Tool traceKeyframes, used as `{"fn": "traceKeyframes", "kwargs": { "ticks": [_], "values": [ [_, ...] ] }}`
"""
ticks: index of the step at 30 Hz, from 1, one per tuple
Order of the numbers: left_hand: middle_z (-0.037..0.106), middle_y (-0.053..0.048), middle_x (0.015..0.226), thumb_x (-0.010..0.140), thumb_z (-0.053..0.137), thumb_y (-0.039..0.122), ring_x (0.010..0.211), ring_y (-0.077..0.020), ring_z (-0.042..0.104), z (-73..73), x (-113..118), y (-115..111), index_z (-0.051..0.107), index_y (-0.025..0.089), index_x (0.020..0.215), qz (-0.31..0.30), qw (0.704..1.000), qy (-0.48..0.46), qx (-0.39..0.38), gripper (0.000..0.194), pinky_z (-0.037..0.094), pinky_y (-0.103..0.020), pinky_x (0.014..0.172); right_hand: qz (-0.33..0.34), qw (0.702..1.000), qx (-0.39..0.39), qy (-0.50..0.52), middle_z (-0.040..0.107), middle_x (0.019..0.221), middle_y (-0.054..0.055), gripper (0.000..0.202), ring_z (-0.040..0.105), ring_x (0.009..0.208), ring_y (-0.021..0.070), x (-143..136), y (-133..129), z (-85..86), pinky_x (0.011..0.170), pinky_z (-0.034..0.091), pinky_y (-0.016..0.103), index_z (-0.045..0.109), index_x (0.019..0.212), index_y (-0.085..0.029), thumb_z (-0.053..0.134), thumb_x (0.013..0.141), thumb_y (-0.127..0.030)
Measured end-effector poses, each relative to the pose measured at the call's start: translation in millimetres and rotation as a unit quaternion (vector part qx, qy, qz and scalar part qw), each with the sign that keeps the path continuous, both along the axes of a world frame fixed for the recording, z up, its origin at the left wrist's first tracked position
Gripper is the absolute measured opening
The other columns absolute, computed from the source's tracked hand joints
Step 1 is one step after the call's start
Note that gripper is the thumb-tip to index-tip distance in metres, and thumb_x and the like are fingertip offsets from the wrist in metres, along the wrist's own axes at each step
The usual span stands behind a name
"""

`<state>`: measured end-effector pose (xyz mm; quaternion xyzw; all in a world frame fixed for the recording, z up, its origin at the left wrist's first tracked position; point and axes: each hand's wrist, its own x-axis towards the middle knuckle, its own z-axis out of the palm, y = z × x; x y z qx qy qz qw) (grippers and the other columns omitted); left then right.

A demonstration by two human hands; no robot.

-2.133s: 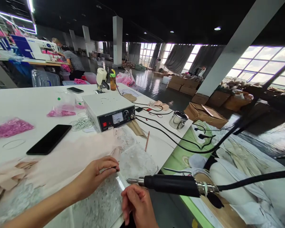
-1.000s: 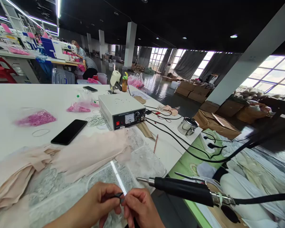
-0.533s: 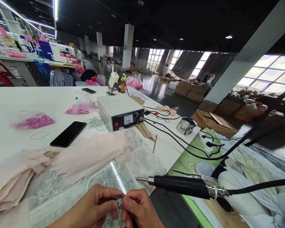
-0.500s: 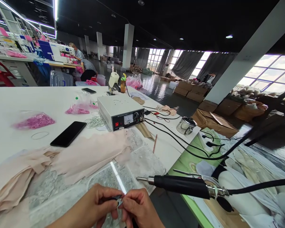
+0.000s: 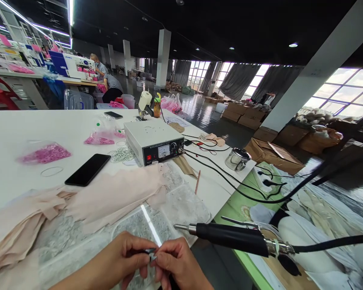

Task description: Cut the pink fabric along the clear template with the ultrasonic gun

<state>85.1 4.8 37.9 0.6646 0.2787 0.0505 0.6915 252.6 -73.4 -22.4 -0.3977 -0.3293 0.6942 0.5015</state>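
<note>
My left hand (image 5: 127,257) and my right hand (image 5: 174,261) meet at the lower middle, fingers closed in a pinch. Between the fingertips is a small blue-grey piece (image 5: 152,255), too covered to name; both hands grip it. Under the hands lies a scuffed, clear plastic sheet (image 5: 133,225). Just right of my right hand, a black handheld tool (image 5: 230,237) with a metal tip points left, its cable running off to the right. Beyond my left hand are pale pink fabric pieces (image 5: 117,193), with more folded fabric (image 5: 24,225) at the left.
A white control box (image 5: 154,141) with a dial stands mid-table, black cables trailing right. Around it are a black phone (image 5: 87,170), bags of pink rings (image 5: 46,154), pale elastic loops (image 5: 121,154) and a metal pot (image 5: 237,159). Two people (image 5: 104,76) are at the far left.
Both hands keep their pinch on the small piece, with only slight finger and wrist movement. The view has shifted very little; nothing on the table has moved.
</note>
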Motion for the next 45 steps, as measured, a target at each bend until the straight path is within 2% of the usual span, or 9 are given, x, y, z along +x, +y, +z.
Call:
{"fn": "traceKeyframes", "kwargs": {
  "ticks": [7,17,26,36,45],
  "values": [
    [0.072,-0.005,0.076,0.084,0.061,0.041,0.062,-0.0145,0.055,5.0,2.0,0.2,0.082,0.019,0.095,-0.013,1.0,-0.007,0.005,0.032,0.037,-0.014,0.042,0.013,1.0,-0.014,0.016,0.06,0.047,-0.001,0.05,0.046,0.029,0.0047,1.2,0.7,1.1,0.026,0.03,0.013,0.069,0.06,-0.011,0.083,0.064,-0.058],
    [0.07,-0.005,0.072,0.086,0.06,0.043,0.056,-0.014,0.053,-8.9,-2.0,0.1,0.079,0.019,0.092,-0.001,1.0,-0.008,0.016,0.031,0.034,-0.016,0.041,0.013,0.999,-0.019,0.025,0.061,0.045,-0.001,0.05,0.046,0.027,0.0053,1.1,1.5,-1.7,0.025,0.029,0.014,0.071,0.06,-0.012,0.084,0.062,-0.06],
    [0.068,-0.004,0.068,0.086,0.06,0.045,0.053,-0.0135,0.052,-10.5,-1.6,-1.1,0.079,0.017,0.092,-0.001,1.0,-0.003,0.023,0.034,0.033,-0.016,0.039,0.02,0.999,-0.018,0.031,0.059,0.044,-0.001,0.055,0.045,0.026,0.0052,1.1,1.9,-3.4,0.023,0.028,0.014,0.066,0.057,-0.011,0.085,0.059,-0.062],
    [0.07,-0.005,0.071,0.086,0.061,0.044,0.058,-0.0152,0.055,-3.2,-0.3,-0.3,0.079,0.018,0.09,-0.007,1.0,0.001,0.028,0.032,0.033,-0.016,0.039,0.016,0.999,-0.023,0.037,0.061,0.045,0.0,0.052,0.046,0.026,0.0063,2.4,3.3,-9.6,0.023,0.029,0.015,0.071,0.061,-0.009,0.086,0.059,-0.059],
    [0.067,-0.003,0.068,0.086,0.06,0.045,0.053,-0.0134,0.053,-15.6,-2.5,0.0,0.078,0.017,0.092,-0.002,0.999,0.004,0.033,0.033,0.033,-0.016,0.039,0.019,0.999,-0.026,0.035,0.062,0.045,0.002,0.054,0.046,0.025,0.0072,2.7,2.0,-10.7,0.022,0.027,0.017,0.07,0.059,-0.009,0.086,0.059,-0.06]
  ]
}}
